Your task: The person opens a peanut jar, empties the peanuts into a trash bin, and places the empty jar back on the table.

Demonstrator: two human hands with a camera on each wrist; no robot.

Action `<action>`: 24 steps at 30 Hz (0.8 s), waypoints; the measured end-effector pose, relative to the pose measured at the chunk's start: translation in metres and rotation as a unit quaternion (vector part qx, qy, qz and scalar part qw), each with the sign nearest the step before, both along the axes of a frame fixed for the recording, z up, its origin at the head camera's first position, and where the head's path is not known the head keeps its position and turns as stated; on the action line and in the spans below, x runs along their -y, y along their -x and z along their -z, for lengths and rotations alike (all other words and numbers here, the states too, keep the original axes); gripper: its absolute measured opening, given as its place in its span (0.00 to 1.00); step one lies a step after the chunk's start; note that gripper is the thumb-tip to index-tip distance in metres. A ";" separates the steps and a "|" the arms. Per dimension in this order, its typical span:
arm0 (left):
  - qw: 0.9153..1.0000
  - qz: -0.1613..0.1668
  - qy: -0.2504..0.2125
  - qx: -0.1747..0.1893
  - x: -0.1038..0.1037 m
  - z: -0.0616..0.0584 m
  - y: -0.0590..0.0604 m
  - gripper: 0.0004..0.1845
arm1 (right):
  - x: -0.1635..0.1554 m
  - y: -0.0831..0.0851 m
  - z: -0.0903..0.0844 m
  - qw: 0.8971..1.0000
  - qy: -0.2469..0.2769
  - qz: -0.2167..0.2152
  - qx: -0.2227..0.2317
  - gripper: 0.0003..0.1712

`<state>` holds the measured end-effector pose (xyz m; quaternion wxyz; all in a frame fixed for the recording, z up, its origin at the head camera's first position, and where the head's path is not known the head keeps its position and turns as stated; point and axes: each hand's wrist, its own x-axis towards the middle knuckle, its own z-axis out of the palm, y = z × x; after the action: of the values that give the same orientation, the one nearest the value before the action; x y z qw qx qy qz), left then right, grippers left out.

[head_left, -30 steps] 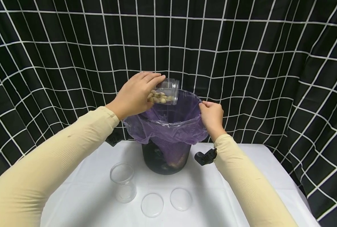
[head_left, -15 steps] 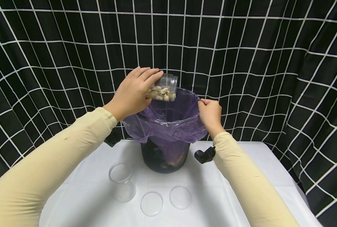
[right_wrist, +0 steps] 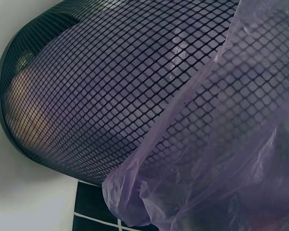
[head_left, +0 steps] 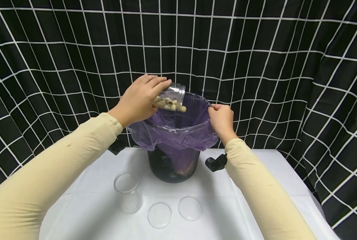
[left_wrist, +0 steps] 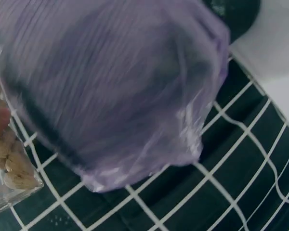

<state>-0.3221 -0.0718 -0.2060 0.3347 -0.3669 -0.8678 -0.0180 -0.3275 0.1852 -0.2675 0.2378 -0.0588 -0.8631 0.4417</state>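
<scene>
Left hand first: fingers wrapped over the top and side of a clear plastic jar, gripping it tipped on its side with the mouth pointing right, over the opening of the bin. The peanuts inside have slid toward the mouth and a couple sit right at the lip, which I'd guess is the whole point of the tilt. In the left wrist view I only get a corner of the jar with nuts in it, plus a blurry purple bag.

In the middle, the black mesh bin stands on the white table, lined with a purple bag folded out over the rim. I think I can see stuff through the mesh near the bottom, can't tell what.

Right hand is curled onto the right edge of the bag at the rim, pinching the plastic, probably to steady the liner and keep the mouth open.

On the table in front: an empty clear jar standing upright on the left, then two clear round lids lying flat side by side, apart from each other.
</scene>
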 end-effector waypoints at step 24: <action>0.998 -0.025 -0.003 -0.051 0.001 0.007 0.000 0.39 | 0.006 0.003 0.002 1.000 0.007 0.004 -0.004 0.20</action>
<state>-0.3218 -0.0729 -0.2126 0.3803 -0.3446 -0.8582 0.0064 -0.3304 0.1797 -0.2696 0.2430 -0.0625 -0.8587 0.4469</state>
